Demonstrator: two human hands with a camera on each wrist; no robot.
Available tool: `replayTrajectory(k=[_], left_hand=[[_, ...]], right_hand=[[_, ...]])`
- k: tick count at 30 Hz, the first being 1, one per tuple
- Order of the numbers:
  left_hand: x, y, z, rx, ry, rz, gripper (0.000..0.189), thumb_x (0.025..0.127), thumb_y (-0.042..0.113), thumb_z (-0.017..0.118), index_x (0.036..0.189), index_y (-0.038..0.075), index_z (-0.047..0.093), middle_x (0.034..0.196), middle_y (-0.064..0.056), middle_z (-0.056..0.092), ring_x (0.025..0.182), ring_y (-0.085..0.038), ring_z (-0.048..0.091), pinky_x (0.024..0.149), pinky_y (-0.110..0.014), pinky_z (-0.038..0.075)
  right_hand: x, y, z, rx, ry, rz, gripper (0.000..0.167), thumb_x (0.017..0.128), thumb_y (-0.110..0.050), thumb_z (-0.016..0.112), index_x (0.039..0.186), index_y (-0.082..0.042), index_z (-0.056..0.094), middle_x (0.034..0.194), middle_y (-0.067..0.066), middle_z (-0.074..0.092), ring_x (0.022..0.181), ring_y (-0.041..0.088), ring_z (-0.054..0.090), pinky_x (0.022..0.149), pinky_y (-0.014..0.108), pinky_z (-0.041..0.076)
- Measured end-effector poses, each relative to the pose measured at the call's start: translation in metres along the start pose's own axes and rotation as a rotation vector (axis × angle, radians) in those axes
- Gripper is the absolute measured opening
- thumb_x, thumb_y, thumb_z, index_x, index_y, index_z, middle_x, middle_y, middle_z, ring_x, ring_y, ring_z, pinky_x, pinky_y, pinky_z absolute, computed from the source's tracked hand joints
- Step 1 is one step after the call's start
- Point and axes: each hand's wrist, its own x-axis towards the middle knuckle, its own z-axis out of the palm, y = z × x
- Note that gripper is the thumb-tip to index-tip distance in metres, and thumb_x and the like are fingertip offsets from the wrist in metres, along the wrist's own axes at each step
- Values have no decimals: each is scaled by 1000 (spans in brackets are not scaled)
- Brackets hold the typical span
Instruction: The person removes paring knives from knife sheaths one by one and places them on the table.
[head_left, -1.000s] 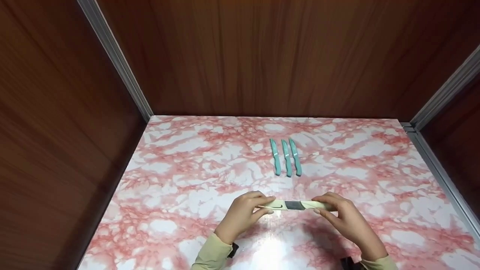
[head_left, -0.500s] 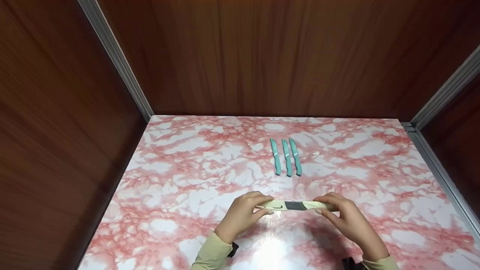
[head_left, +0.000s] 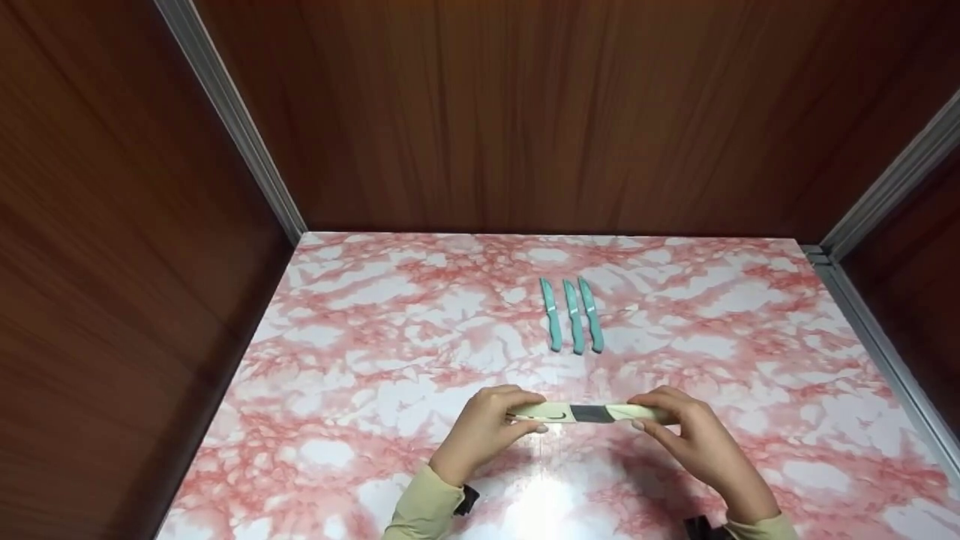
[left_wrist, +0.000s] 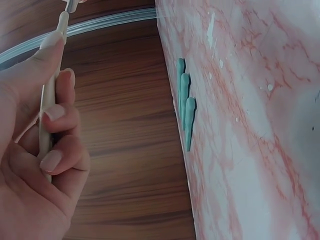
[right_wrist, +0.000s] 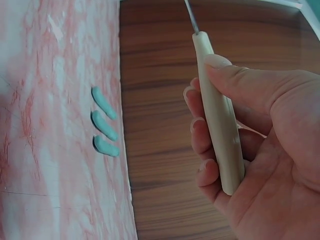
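Observation:
Both hands hold a pale cream knife (head_left: 592, 413) level above the near part of the table. My left hand (head_left: 480, 433) pinches its left piece, a cream sheath (head_left: 553, 412) with a black curved mark, between thumb and fingers. The right hand (head_left: 701, 442) grips the cream handle (right_wrist: 220, 120), its thumb along one side. Between the two pieces a short stretch of grey blade (head_left: 591, 413) shows; the rest of the blade is hidden. In the right wrist view, a thin metal edge leaves the top of the handle.
Three turquoise knives (head_left: 574, 316) lie side by side on the pink-and-white marbled table (head_left: 375, 337), beyond the hands, handles toward the person. Dark wood panels (head_left: 525, 112) with metal corner strips (head_left: 240, 127) enclose the back and sides.
The right hand has shifted very slightly to the right, and a little more grey blade shows between sheath and handle. The turquoise knives stay put.

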Motion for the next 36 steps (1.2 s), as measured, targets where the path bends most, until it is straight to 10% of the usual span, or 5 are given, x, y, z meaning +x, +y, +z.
replayTrajectory(k=[36], left_hand=[[1, -6, -7, -170, -59, -71, 27, 91, 26, 65, 115, 16, 71, 92, 13, 63, 72, -4, 54, 64, -28, 50]], right_hand=[[-2, 4, 0, 7, -5, 11, 24, 84, -11, 74, 107, -15, 70, 99, -13, 61, 88, 8, 62, 74, 28, 55]])
